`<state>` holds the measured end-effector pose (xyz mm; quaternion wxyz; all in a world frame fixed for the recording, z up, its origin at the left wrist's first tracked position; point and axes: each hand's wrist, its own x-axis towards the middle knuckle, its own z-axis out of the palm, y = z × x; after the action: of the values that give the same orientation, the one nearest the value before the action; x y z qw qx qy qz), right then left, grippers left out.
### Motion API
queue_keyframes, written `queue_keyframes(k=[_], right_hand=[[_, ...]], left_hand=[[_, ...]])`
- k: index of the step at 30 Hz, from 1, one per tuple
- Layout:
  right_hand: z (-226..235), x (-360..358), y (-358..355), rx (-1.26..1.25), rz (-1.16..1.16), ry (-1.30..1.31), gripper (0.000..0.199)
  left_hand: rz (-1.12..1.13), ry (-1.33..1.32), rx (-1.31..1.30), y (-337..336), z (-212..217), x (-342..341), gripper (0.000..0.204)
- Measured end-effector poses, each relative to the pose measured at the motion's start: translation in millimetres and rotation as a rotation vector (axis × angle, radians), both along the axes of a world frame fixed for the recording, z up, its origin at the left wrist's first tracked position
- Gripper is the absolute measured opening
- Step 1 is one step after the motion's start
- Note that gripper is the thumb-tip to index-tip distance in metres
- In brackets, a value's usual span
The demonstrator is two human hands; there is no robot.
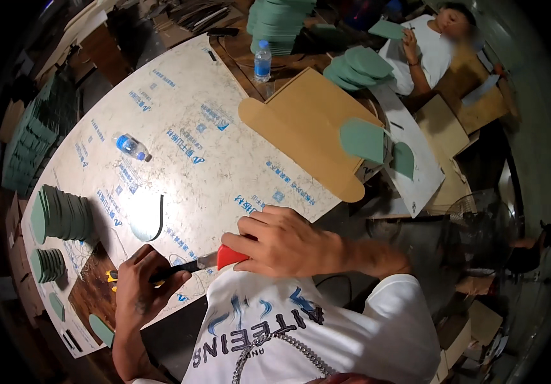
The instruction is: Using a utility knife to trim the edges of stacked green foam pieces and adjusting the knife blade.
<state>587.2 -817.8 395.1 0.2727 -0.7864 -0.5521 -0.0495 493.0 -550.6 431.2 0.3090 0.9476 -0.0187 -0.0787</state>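
Observation:
Close to my body, at the table's near edge, both my hands are closed. My left hand grips the black handle of a bladed tool, whose metal part points right. Between the fingers of my right hand is a red piece at the far end of that metal; whether the two are joined, I cannot tell. A J-shaped black strip lies on the white printed tabletop just beyond my left hand. Something yellow and black sits left of that hand, mostly small and partly hidden.
Stacked green rounded pieces stand at the table's left, with more stacks at the back. One water bottle lies down; another bottle is upright. A brown board lies right. Beyond, another person holds a green piece.

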Motion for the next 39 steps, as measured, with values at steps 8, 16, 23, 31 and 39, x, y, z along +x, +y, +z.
queue_keyframes(k=[8,16,23,31,39], right_hand=[[-44,-11,5,-0.01,-0.088,0.111,0.033],[-81,-28,5,-0.108,-0.176,-0.372,0.011],[-88,-40,-5,-0.169,-0.208,-0.373,0.01],[-107,-40,0,-0.038,-0.342,-0.365,0.01],[-82,-26,1,-0.109,-0.161,-0.134,0.014]], left_hand=[[0.083,0.127,-0.09,-6,-39,0,0.041],[0.009,0.266,-0.15,-20,-52,5,0.042],[-0.136,0.017,0.078,-37,-54,9,0.034],[-0.111,-0.199,0.162,-47,-61,5,0.022],[-0.167,-0.248,0.194,-42,-63,-1,0.021]])
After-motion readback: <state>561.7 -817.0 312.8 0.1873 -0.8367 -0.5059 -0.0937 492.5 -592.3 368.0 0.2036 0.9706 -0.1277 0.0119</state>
